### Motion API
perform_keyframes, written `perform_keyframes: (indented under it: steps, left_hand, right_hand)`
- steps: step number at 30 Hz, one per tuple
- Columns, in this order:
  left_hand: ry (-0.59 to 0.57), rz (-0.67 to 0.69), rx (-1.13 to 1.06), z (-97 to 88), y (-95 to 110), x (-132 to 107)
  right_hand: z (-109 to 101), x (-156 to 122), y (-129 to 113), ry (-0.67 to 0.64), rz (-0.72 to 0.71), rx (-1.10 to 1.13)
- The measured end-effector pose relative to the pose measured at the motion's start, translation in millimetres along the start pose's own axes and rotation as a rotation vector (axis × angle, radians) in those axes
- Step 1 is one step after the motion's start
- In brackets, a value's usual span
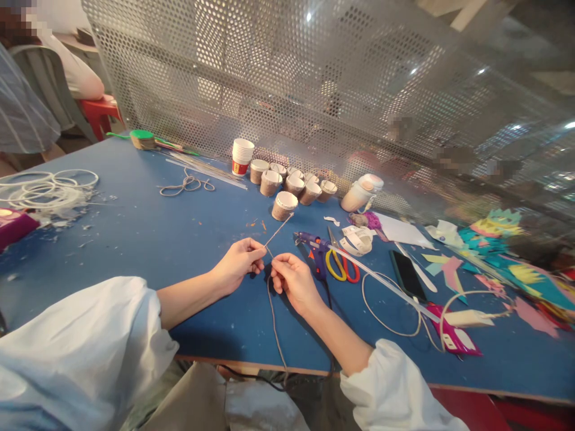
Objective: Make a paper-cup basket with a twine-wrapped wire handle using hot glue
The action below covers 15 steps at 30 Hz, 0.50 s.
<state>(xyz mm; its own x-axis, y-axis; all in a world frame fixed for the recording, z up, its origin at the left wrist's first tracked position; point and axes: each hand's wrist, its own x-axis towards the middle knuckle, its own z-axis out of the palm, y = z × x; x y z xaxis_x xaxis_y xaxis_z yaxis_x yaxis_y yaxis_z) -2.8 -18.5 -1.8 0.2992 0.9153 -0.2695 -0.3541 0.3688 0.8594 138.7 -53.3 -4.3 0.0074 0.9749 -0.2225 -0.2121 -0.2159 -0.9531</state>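
Note:
My left hand (239, 262) is pinched on a thin stick (278, 230) that points up and right over the blue table (148, 239). My right hand (294, 281) is closed just beside it, pinching a grey string (273, 317) near the stick's lower end. The string hangs down from my fingers and runs off the table's near edge toward my lap. Both hands almost touch at the fingertips. White sleeves cover my forearms.
A blue glue gun (314, 248), scissors (341, 263), a black phone (406, 274) and a long white strip (386, 284) lie right of my hands. Several twine-wrapped cups (284, 205) and stacked paper cups (242, 155) stand behind. White rings (49, 185) lie left, coloured paper cutouts (503, 239) right. A person sits far left.

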Motion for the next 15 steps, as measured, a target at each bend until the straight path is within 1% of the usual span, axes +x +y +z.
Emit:
perform_keyframes:
  steps: [3, 7, 15]
  left_hand:
    - [-0.013, 0.013, -0.041, 0.9, -0.1, -0.2]
    - [-0.016, -0.009, -0.082, 0.4, 2.1, -0.5]
    - [-0.051, -0.009, -0.101, 2.0, 0.6, 0.7]
  right_hand:
    - [-0.1, 0.3, 0.4, 0.004, -0.007, -0.007]
    - [0.3, -0.1, -0.2, 0.002, -0.013, -0.018]
    - [0.1, -0.1, -0.3, 0.001, -0.028, -0.044]
